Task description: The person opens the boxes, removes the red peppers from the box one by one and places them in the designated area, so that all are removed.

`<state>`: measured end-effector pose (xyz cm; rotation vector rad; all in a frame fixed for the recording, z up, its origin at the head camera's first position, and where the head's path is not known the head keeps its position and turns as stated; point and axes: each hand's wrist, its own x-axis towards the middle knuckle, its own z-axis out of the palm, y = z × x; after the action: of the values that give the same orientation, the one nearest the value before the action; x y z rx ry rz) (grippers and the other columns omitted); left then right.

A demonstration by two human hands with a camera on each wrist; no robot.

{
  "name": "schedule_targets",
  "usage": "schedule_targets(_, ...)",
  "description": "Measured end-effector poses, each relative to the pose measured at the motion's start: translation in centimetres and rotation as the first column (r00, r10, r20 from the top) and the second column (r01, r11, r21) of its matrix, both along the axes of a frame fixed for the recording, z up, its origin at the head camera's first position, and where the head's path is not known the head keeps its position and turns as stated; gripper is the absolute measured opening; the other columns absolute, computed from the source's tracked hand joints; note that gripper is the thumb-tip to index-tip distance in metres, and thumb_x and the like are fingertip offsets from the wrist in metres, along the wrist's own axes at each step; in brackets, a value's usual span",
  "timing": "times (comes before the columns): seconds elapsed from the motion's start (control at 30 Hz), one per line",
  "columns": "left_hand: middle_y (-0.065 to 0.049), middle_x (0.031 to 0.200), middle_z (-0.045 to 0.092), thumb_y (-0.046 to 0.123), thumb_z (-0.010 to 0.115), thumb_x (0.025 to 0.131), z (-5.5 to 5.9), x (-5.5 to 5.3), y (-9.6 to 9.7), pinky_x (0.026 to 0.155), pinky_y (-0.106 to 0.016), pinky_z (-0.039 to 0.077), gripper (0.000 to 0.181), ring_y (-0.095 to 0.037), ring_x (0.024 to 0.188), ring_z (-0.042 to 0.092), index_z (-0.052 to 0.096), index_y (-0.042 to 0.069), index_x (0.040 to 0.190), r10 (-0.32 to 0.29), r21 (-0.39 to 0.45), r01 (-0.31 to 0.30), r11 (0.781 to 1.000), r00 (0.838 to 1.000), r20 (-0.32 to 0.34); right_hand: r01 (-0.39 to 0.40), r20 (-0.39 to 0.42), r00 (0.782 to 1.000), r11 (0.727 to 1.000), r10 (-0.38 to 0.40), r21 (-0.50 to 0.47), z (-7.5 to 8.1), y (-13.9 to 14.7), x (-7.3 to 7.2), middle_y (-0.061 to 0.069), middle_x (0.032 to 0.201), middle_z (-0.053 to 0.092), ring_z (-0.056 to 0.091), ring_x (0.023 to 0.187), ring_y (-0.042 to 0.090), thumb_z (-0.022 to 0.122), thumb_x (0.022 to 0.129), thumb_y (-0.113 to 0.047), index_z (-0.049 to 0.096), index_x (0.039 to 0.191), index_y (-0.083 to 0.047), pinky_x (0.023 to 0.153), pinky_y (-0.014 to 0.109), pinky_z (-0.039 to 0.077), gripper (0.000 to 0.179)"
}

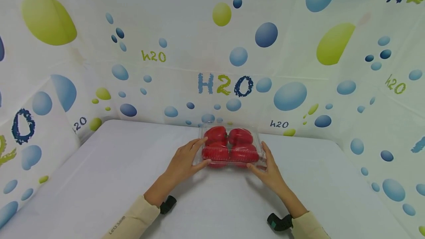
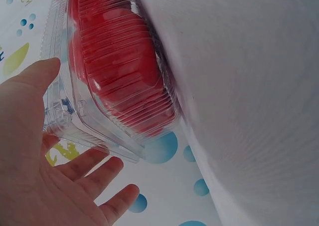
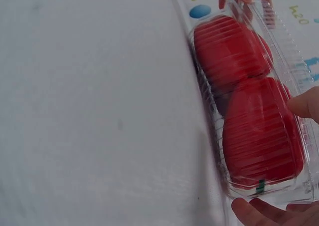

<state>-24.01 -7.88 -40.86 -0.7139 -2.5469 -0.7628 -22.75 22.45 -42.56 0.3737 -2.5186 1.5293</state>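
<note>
A clear plastic clamshell container point(image 1: 260, 145) holds several red bell peppers point(image 1: 244, 152) near the table's far edge. At its left end is my left hand point(image 1: 186, 158), thumb at the front and fingers along the side. In the left wrist view that thumb point(image 2: 47, 74) lies by the rim, while the other fingers point(image 2: 107, 176) spread behind and below the end. My right hand point(image 1: 270, 170) holds the right end, its thumb at the front corner and fingers up the side. The right wrist view shows its thumb point(image 3: 304, 105) against the container, with fingertips point(image 3: 244, 211) at the end.
A white-covered table point(image 1: 212, 209) spreads out in front of the container. Behind and on both sides hangs a white curtain point(image 1: 186, 21) printed with blue and green spots and H2O lettering. Dark wrist cameras point(image 1: 279, 222) sit at both sleeve cuffs.
</note>
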Motion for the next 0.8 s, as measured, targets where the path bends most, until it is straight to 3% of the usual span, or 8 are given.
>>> schedule_targets(0.13,-0.017,0.138,0.051,0.040,0.073,0.086,0.08,0.05,0.06,0.101,-0.058,0.042,0.073,-0.034,0.127,0.050,0.041,0.016,0.147,0.006,-0.001,-0.006,1.000,1.000,0.029,-0.001,0.050,0.999,0.999,0.003,-0.051,-0.31,0.07,-0.23,0.024,0.158,0.014,0.033,0.137,0.047,0.071,0.089,-0.016,0.010,0.155,-0.004,0.093,0.042,0.053,0.091)
schedule_targets(0.23,-0.017,0.139,0.051,0.040,0.072,0.086,0.07,0.02,0.07,0.101,-0.057,0.043,0.073,-0.034,0.126,0.051,0.040,0.017,0.147,0.009,-0.006,-0.009,1.000,0.999,0.047,0.019,0.095,0.995,0.998,-0.012,-0.068,-0.40,0.10,-0.31,0.023,0.158,0.014,0.035,0.136,0.047,0.070,0.090,-0.017,0.011,0.155,-0.006,0.094,0.041,0.052,0.088)
schedule_targets(0.8,-0.017,0.141,0.048,0.036,0.073,0.087,0.09,0.21,-0.04,0.097,-0.056,0.047,0.074,-0.036,0.126,0.051,0.037,0.017,0.149,-0.011,0.032,0.009,0.999,0.997,0.078,0.135,0.270,0.960,0.972,-0.081,-0.190,-0.46,-0.37,0.09,0.016,0.162,0.012,0.018,0.142,0.050,0.067,0.091,-0.025,0.017,0.156,-0.020,0.108,0.066,0.027,0.082)
